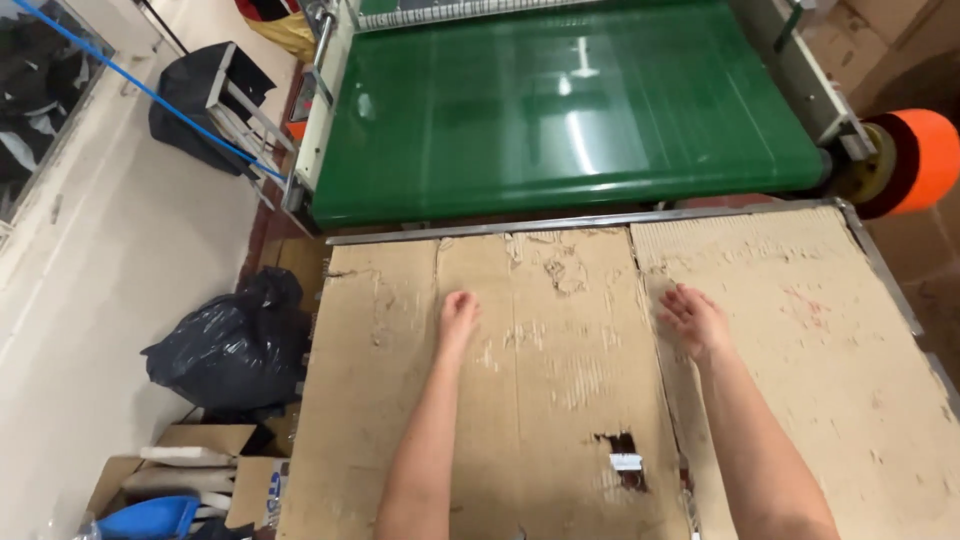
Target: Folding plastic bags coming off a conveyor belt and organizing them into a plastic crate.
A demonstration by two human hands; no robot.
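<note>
Surface covered by worn, torn brown cardboard sheet (560,380), green conveyor belt (560,110) behind. Left hand (458,315) and right hand (693,320) laid flat on it, fingers extended, nothing gripped.

From my feed I see two bare forearms with no sleeves, gloves, watch or rings, ending in the left grip (458,312) and the right grip (693,318).

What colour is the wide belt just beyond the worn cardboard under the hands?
The belt is glossy green, seen best in the head view.
</note>
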